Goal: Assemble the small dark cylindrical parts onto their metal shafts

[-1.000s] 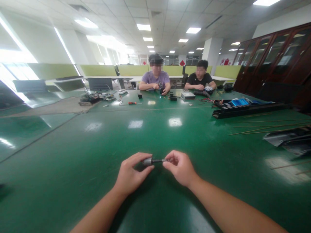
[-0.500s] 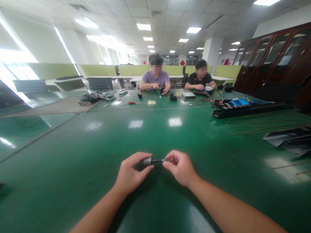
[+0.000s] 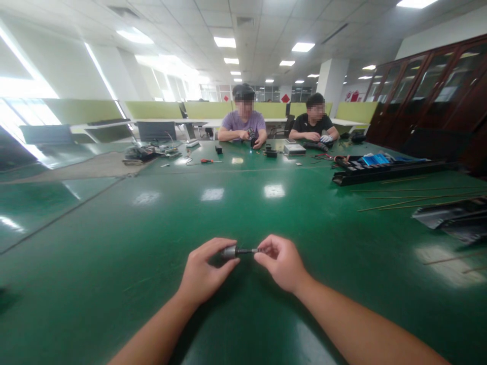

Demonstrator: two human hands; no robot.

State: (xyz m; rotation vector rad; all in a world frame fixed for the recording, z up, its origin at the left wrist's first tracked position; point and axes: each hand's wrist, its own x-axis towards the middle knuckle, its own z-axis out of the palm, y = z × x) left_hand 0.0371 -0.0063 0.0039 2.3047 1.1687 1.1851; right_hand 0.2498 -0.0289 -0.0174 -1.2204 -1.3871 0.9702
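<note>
Just above the green table (image 3: pixel 198 218), my two hands hold one small metal part between them. My left hand (image 3: pixel 201 274) has its thumb and fingers closed round a short silver-grey cylinder (image 3: pixel 230 251). From the cylinder's right end runs a thin dark rod (image 3: pixel 244 251), lying roughly level. Fingertips and thumb of my right hand (image 3: pixel 284 264) pinch the rod's far end, which is partly hidden by the fingers. It looks like a small motor with a shaft, but its exact kind cannot be made out.
Across the table sit two people, one in a purple shirt (image 3: pixel 235 121), one in a black shirt (image 3: pixel 300 123). A screwdriver (image 3: pixel 207 161) and a pile of electronic parts (image 3: pixel 148 152) lie beyond my hands. Long black rails (image 3: pixel 365 176) and thin rods (image 3: pixel 395 205) lie right.
Both hands keep nearly the same place and grip. The cylinder and my left hand have shifted very slightly left, and a little more of the rod's right end shows.
</note>
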